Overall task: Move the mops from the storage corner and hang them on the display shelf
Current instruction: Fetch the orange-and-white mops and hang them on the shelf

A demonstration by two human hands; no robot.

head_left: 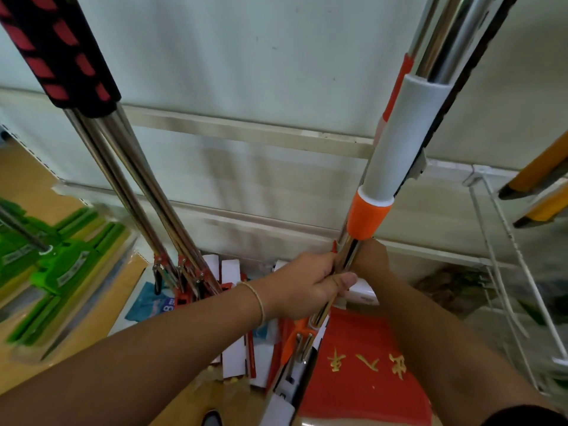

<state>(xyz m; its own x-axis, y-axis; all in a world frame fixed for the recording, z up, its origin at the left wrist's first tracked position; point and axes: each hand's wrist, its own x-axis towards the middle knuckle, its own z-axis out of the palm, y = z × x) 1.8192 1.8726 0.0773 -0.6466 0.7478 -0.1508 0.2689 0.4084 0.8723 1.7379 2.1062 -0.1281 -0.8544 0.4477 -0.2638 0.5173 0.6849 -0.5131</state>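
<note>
A mop [396, 149] with a shiny steel pole, a grey foam sleeve and an orange collar stands upright at centre right. My left hand [310, 284] grips the steel pole just below the orange collar, thumb across the front. My right hand [370, 259] wraps the same pole from behind at the same height; its fingers are mostly hidden by the pole. Other steel poles rise beside the held one at the top. A second group of mops [123, 167] with black-and-red foam grips leans at the left, their orange hinges low against the white wall panel [246, 56].
Green squeegee-like heads [58, 265] in packaging lie on a yellow shelf at the left. A red mat with gold characters [365, 370] lies below my hands. A white wire rack [507, 272] stands at the right, with yellow-handled items [541, 179] above it. White boxes [233, 355] sit on the floor.
</note>
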